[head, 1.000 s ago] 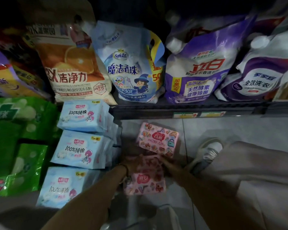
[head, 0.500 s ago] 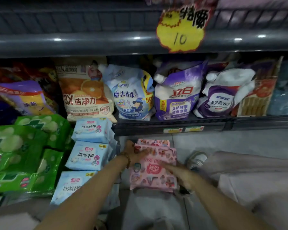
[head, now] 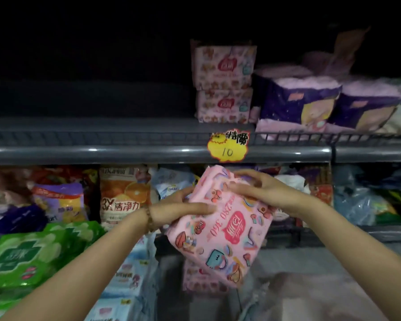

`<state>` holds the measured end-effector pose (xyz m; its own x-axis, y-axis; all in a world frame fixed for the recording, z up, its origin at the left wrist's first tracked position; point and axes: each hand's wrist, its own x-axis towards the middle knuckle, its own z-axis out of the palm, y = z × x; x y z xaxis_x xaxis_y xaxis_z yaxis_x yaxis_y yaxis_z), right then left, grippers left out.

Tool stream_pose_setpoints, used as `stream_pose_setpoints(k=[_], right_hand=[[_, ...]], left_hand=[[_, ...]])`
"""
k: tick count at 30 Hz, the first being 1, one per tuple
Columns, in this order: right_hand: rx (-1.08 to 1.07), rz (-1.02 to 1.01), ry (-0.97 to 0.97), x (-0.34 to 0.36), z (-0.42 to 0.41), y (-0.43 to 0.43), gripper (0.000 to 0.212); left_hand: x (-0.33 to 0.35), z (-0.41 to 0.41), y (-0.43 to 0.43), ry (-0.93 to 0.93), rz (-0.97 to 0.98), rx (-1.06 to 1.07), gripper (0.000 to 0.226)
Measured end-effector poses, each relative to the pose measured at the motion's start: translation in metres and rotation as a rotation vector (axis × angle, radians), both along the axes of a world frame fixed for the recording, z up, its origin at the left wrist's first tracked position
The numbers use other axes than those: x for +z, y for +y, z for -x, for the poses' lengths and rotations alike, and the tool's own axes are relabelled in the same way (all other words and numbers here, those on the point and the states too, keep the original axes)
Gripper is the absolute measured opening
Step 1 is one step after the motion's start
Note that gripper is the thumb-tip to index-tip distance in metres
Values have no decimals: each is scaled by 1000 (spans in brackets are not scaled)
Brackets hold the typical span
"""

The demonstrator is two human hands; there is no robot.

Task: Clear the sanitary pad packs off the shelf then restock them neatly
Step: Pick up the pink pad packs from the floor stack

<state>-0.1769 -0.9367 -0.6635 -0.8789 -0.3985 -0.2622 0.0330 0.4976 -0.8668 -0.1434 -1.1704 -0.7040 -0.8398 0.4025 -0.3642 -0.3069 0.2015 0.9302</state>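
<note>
I hold a pink patterned sanitary pad pack tilted in the air in front of the lower shelf. My left hand grips its left edge, thumb on the printed face. My right hand grips its upper right end, fingers curled over the top. Another pink pack lies on the floor below it. Two matching pink packs stand stacked on the upper grey shelf, above a yellow price tag.
Purple packs sit right of the stacked pink ones on the upper shelf. Detergent pouches fill the lower shelf. Green packs and light blue packs are piled at lower left. My knee is at lower right.
Both hands lifted the pink pack from the floor up to lower-shelf height. The view tilted up, bringing the upper shelf and its pink stack into sight.
</note>
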Motion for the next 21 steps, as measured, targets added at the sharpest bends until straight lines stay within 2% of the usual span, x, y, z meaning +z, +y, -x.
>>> stream_pose_setpoints(k=[2, 4, 6, 9, 11, 13, 15, 17, 19, 21], right_hand=[[-159, 110, 178, 18, 0, 1, 51], [-311, 256, 223, 25, -6, -2, 67], [-371, 411, 54, 20, -11, -12, 82], [-288, 705, -226, 19, -13, -32, 77], [-234, 794, -223, 28, -8, -38, 76], [-217, 775, -139, 38, 0, -39, 76], [-225, 765, -56, 48, 9, -36, 70], [-251, 751, 35, 60, 23, -31, 65], [-274, 700, 172, 76, 40, -27, 58], [-282, 638, 328, 93, 60, -25, 57]], left_hand=[[20, 0, -4, 105, -143, 198, 58], [33, 7, -6, 221, -264, 433, 64], [44, 16, -4, 310, -385, 564, 73], [55, 23, 10, 398, -492, 639, 92], [57, 24, 20, 472, -448, 623, 102], [60, 27, 25, 502, -409, 554, 108], [74, 35, 20, 478, -449, 507, 111], [97, 49, 10, 484, -515, 575, 104], [121, 63, -1, 607, -345, 639, 83], [137, 77, -11, 750, -103, 586, 72]])
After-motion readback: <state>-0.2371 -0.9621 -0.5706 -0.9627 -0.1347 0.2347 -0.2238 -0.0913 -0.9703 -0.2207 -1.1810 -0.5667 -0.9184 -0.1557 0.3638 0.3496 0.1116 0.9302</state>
